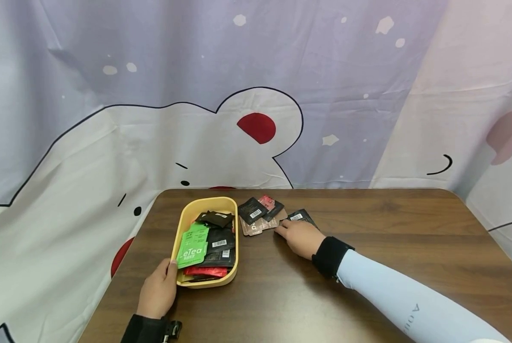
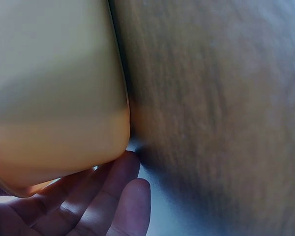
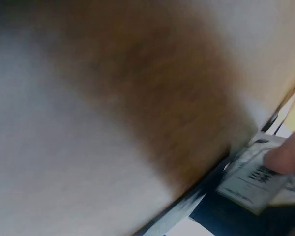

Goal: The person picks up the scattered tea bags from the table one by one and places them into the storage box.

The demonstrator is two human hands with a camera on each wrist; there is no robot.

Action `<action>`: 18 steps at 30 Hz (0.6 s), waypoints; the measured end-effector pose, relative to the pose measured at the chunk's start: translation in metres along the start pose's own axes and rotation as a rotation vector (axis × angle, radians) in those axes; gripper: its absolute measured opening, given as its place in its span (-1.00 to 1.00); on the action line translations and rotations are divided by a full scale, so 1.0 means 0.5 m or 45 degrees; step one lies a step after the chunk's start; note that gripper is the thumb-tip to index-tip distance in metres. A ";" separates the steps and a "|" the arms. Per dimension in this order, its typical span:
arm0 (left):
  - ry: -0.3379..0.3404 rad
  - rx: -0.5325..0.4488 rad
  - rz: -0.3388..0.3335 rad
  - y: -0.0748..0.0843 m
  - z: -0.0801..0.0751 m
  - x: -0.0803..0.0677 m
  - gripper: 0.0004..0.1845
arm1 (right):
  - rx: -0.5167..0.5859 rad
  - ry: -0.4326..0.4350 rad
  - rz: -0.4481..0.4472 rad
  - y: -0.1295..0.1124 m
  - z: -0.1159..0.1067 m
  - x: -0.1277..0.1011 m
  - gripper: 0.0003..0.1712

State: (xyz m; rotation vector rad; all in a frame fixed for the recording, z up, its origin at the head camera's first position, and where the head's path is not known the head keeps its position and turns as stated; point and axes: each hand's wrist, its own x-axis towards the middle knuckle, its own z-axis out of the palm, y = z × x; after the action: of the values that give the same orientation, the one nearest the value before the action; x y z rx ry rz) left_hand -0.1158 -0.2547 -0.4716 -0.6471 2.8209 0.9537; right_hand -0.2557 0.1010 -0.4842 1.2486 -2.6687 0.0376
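A yellow plastic basket (image 1: 233,271) full of tea sachets stands on the left part of the table. My left hand (image 1: 158,288) grips its near left corner, thumb at the rim; in the left wrist view the fingers (image 2: 130,206) curve along the outside of the basket's wall (image 2: 64,108). To the right of the loose sachets, my right hand (image 1: 301,238) holds a black tea sachet (image 1: 304,216) low over the table. The right wrist view has the thumb (image 3: 287,155) on a sachet's pale label (image 3: 253,184); the other fingers are mostly hidden.
Several loose sachets (image 1: 252,210), black, red and brown, lie overlapping beside the basket's right wall. Inside the basket are a green sachet (image 1: 192,247), black ones and red ones. The brown wooden table (image 1: 393,228) ends at a patterned curtain (image 1: 337,95).
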 end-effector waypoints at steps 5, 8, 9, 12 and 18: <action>0.012 0.000 0.018 0.001 -0.001 -0.001 -0.47 | 0.043 0.168 0.013 0.015 -0.022 0.006 -0.75; 0.021 0.003 0.028 0.002 -0.002 -0.002 -0.47 | 0.101 0.223 0.028 0.016 -0.043 0.022 -0.70; 0.019 0.002 0.028 0.002 -0.003 -0.002 -0.47 | 0.121 0.233 0.029 0.015 -0.048 0.030 -0.69; 0.017 0.002 0.027 0.000 -0.002 -0.002 -0.47 | 0.163 0.240 0.022 0.006 -0.062 0.055 -0.69; 0.014 0.002 0.034 -0.004 0.001 -0.001 -0.44 | 0.221 0.194 -0.031 -0.026 -0.075 0.121 -0.71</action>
State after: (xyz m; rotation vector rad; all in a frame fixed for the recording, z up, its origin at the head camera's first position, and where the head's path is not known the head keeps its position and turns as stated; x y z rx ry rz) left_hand -0.1144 -0.2554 -0.4731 -0.6176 2.8465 0.9556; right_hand -0.2775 0.0505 -0.4370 1.2716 -2.5630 0.3534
